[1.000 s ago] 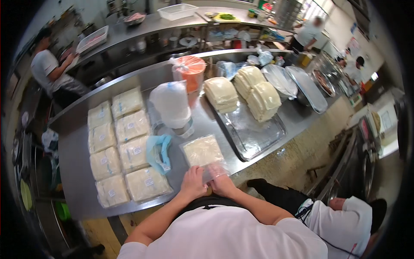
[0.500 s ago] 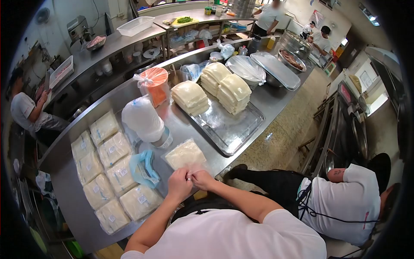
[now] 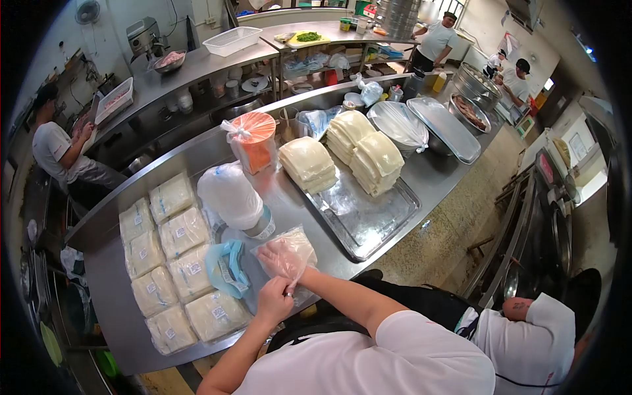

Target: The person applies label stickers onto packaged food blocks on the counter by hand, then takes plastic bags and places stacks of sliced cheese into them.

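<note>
A clear plastic bag (image 3: 304,245) with pale, flat sheets inside lies on the steel table near its front edge. My right hand (image 3: 282,258) reaches into this bag, its fingers stretched out flat over the sheets. At the bag's mouth, the closed fingers of my left hand (image 3: 275,299) grip the plastic edge. To the left lies a light blue plastic bag (image 3: 227,266), beside several filled flat packs (image 3: 184,232) with printed labels, set out in two columns. Behind my hands stands a white plastic bundle (image 3: 229,194) on a clear tub.
A metal tray (image 3: 388,227) holds stacks of pale sheets (image 3: 308,162). Near it stand a bagged orange container (image 3: 255,145), a plastic-covered bowl (image 3: 398,125) and a lidded pan (image 3: 444,128). A co-worker in a white shirt (image 3: 526,336) is close on my right; others work farther off.
My right hand has gone from the bag's mouth into the bag, over the sheets. My left hand keeps its grip at the opening. The camera view has shifted slightly.
</note>
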`<action>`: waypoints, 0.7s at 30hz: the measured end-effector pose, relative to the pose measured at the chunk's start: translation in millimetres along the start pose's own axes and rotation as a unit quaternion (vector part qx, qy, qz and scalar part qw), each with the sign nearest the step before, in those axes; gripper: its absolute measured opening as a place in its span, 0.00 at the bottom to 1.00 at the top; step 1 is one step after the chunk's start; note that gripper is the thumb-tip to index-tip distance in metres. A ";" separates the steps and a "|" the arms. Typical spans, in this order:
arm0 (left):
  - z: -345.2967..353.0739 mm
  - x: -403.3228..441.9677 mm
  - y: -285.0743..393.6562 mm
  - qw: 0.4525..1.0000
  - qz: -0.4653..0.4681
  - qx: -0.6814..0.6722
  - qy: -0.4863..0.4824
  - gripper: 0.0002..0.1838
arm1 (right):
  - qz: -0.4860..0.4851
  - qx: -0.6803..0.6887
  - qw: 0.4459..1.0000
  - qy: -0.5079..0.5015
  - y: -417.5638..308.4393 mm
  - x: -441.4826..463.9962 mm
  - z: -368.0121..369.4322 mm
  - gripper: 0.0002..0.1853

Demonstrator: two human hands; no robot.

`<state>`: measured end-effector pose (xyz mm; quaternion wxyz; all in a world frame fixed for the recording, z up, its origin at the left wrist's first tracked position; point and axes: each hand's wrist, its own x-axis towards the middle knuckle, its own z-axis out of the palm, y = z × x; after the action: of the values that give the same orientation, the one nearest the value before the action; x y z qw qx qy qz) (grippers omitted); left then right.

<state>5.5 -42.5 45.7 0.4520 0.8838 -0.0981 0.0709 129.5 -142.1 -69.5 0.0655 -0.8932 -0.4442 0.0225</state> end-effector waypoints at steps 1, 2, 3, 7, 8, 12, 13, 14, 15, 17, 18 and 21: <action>-1.1 -0.5 1.5 1.000 -0.014 -0.005 -0.006 0.02 | -0.007 -0.021 1.000 -0.021 1.7 1.9 10.8 0.33; -0.7 0.0 0.6 1.000 -0.010 -0.007 -0.006 0.02 | -0.002 -0.019 1.000 -0.004 2.1 1.4 21.8 0.34; -0.7 -0.2 -0.4 1.000 -0.007 -0.009 -0.008 0.03 | 0.004 -0.017 1.000 0.014 -0.9 -0.9 27.2 0.35; -2.6 2.8 -11.3 0.998 -0.017 -0.053 -0.019 0.05 | 0.004 0.020 0.999 0.049 -11.5 -24.5 21.3 0.42; -1.8 7.2 -20.0 0.999 -0.020 -0.035 0.018 0.06 | 0.016 0.031 0.995 0.088 -13.1 -28.7 27.9 0.43; 7.2 31.7 -74.0 0.981 -0.068 0.118 0.139 0.10 | 0.035 0.062 0.983 0.168 -19.4 -46.7 52.5 0.44; 9.3 38.5 -86.9 0.967 -0.088 0.176 0.164 0.11 | 0.032 0.067 0.983 0.170 -21.8 -52.8 50.5 0.44; 12.0 45.2 -104.0 0.969 -0.097 0.183 0.136 0.12 | 0.049 0.060 0.989 0.124 -25.5 -59.1 37.9 0.44; 13.0 49.1 -121.3 0.969 -0.109 0.191 0.107 0.13 | 0.064 0.056 0.994 0.076 -31.6 -65.8 9.3 0.45; 4.1 53.4 -127.7 0.969 -0.161 0.181 0.049 0.14 | 0.088 0.053 0.995 0.007 -40.3 -79.0 -27.2 0.43; -0.9 58.7 -123.4 0.967 -0.199 0.160 0.021 0.14 | 0.098 0.053 0.994 -0.014 -42.8 -86.9 -37.3 0.40; -4.1 65.1 -135.0 0.960 -0.257 0.107 0.034 0.13 | 0.131 0.036 0.991 -0.017 -47.7 -116.5 -36.4 0.37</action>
<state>100.6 30.9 -43.9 0.3607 0.9195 0.1559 -0.0077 24.9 -210.0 -29.1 0.0866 -0.9403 -0.3233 0.0617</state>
